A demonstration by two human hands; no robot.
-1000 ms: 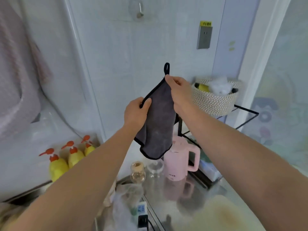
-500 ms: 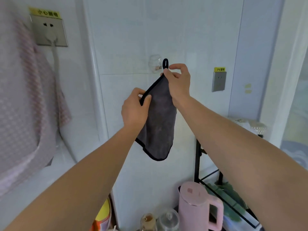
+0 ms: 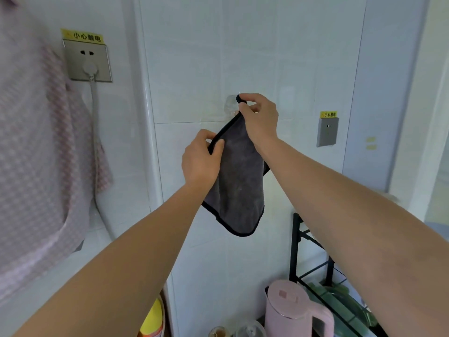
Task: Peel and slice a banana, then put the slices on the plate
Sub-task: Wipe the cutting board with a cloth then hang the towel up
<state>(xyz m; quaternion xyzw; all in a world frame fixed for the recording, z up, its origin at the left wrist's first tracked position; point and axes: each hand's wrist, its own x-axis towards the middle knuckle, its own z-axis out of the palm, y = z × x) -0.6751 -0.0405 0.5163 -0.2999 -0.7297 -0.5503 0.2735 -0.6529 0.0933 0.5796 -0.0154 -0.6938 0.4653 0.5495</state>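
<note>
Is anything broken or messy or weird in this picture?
Nothing looks broken or spilled. The left hand and right hand hold a grey cloth up, with its black loop pinched right at the clear wall hook. The pink kettle below stands upright.

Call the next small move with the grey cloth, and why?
Probably slip the black loop over the clear wall hook. The right hand pinches the top corner of the grey cloth with the loop right at the hook, while the left hand holds the cloth's edge lower down.
</note>
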